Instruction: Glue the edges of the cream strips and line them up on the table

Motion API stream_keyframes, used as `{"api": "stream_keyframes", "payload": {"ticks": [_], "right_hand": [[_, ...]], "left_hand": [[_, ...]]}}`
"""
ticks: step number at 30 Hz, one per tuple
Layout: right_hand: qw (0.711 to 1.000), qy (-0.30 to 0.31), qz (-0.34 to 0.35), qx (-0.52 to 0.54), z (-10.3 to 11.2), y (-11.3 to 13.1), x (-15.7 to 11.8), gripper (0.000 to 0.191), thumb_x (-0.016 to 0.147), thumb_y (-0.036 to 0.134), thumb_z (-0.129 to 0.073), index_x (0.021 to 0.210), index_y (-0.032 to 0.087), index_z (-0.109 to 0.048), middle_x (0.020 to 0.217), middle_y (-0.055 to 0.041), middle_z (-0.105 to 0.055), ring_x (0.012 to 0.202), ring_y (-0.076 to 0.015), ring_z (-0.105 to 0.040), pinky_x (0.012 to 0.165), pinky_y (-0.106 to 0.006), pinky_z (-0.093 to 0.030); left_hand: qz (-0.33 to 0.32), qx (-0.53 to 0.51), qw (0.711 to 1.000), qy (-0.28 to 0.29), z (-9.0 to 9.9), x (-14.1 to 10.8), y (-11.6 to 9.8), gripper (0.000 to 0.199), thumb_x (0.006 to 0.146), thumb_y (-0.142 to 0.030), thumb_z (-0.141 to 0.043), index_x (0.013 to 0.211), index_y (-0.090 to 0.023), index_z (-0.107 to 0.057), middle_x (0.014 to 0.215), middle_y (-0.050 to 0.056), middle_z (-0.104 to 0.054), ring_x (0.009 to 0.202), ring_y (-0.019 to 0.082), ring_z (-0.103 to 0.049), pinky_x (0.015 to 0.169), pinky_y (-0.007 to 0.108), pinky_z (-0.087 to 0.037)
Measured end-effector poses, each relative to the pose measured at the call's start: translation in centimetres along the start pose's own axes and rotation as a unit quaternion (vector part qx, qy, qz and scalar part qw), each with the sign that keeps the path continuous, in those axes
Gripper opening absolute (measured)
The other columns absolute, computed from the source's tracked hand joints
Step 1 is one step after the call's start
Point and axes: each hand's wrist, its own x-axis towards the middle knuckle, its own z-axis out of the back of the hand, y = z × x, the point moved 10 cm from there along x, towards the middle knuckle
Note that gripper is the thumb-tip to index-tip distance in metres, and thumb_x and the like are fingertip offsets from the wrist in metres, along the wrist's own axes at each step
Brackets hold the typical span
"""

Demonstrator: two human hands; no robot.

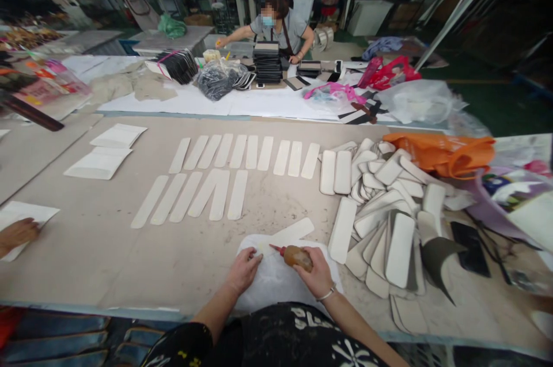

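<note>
In my right hand (315, 272) is a squeeze bottle (298, 258) of amber liquid, its red nozzle pointing left over a white strip with rounded ends (294, 233). The nozzle tip is close to the strip's near end; I cannot tell whether it touches. The fingers of my left hand (245, 269) are closed at that same end of the strip. Beneath the strip and both hands lies a white sheet (276, 286). Beyond my hands, similar strips (222, 194) lie flat in two slanted rows.
A large heap of pale rounded pieces (389, 200) lies at right, beside an orange bag (440, 154), a purple basin (492, 205) and a dark phone (470, 249). Another person's hand (19, 235) rests on white pieces at left. A masked co-worker (280, 24) works across the table.
</note>
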Motion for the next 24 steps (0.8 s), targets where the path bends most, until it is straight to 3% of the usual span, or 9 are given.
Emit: {"api": "stream_keyframes", "payload": {"ticks": [2,4,10,13,20,24], "right_hand": [[1.0,0.013,0.003,-0.001,-0.5,-0.1,0.2,0.036,0.069,0.03,-0.07,0.103,0.02,-0.064,0.095,-0.0073,-0.066,0.09,-0.0278,-0.063,0.081,-0.046,-0.055],[1.0,0.007,-0.008,-0.011,0.6,-1.3,0.6,0.035,0.071,0.032,-0.069,0.103,0.02,-0.063,0.095,-0.0082,-0.066,0.091,-0.0281,-0.062,0.083,-0.047,-0.054],[0.99,-0.082,-0.061,-0.093,8.1,-6.9,1.9,0.046,0.071,0.045,-0.069,0.103,0.014,-0.063,0.095,-0.0132,-0.065,0.092,-0.0317,-0.059,0.086,-0.054,-0.051],[0.983,-0.119,-0.081,-0.116,10.1,-8.0,1.8,0.05,0.071,0.052,-0.066,0.104,0.014,-0.062,0.1,-0.0144,-0.065,0.096,-0.0334,-0.059,0.089,-0.055,-0.049],[0.978,-0.142,-0.115,-0.096,9.5,-7.3,2.7,0.052,0.07,0.054,-0.064,0.105,0.015,-0.061,0.101,-0.0137,-0.065,0.096,-0.0307,-0.058,0.09,-0.051,-0.049],[0.977,-0.126,-0.142,-0.102,9.2,-8.0,2.2,0.054,0.068,0.053,-0.065,0.105,0.013,-0.061,0.099,-0.0137,-0.064,0.095,-0.0301,-0.058,0.089,-0.049,-0.049]], "left_hand": [[-0.006,0.005,1.0,-0.003,0.1,0.0,-0.2,0.032,0.093,-0.023,-0.045,0.112,-0.02,-0.07,0.116,0.013,-0.058,0.096,0.022,-0.054,0.09,0.041,-0.049],[-0.008,0.011,1.0,-0.004,0.1,0.0,-0.2,0.031,0.093,-0.023,-0.045,0.111,-0.019,-0.07,0.116,0.013,-0.058,0.096,0.022,-0.054,0.09,0.04,-0.049],[-0.006,0.017,1.0,0.001,0.2,0.0,-0.4,0.031,0.093,-0.022,-0.045,0.111,-0.019,-0.071,0.115,0.013,-0.058,0.096,0.021,-0.054,0.09,0.039,-0.049],[-0.004,0.017,1.0,0.002,0.2,0.1,-0.4,0.032,0.094,-0.023,-0.044,0.111,-0.019,-0.071,0.114,0.013,-0.059,0.096,0.021,-0.054,0.089,0.039,-0.049],[-0.012,0.029,0.999,-0.03,0.7,0.4,-0.5,0.03,0.096,-0.029,-0.045,0.103,-0.019,-0.072,0.109,0.012,-0.059,0.09,0.02,-0.056,0.085,0.037,-0.052],[-0.031,0.088,0.995,0.031,0.4,1.6,-1.7,0.026,0.097,-0.026,-0.045,0.097,-0.019,-0.071,0.098,0.008,-0.06,0.09,0.02,-0.056,0.085,0.035,-0.052]]}}
